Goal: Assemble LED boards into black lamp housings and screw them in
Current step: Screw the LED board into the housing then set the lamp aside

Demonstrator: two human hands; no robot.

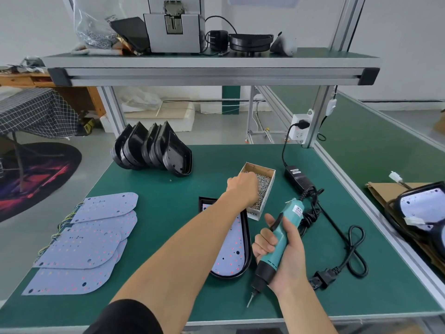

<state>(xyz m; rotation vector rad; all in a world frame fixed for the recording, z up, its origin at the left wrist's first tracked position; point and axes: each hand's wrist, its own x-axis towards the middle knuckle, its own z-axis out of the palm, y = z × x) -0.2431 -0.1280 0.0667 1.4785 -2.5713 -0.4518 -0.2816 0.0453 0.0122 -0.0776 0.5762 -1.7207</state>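
Black housing (246, 239) with thin, brittle-looking LED board (231, 251) seated, mid-desk (154, 189) — best held by rim. Left hand (243, 186) curled into screw box (261, 189), contents unseen; right hand (281, 251) gripping driver (277, 244).

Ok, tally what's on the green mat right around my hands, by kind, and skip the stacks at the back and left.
Electric screwdriver: 1
Box of screws: 1
Black housing with LED board fitted: 1
Power adapter: 1
Total: 4
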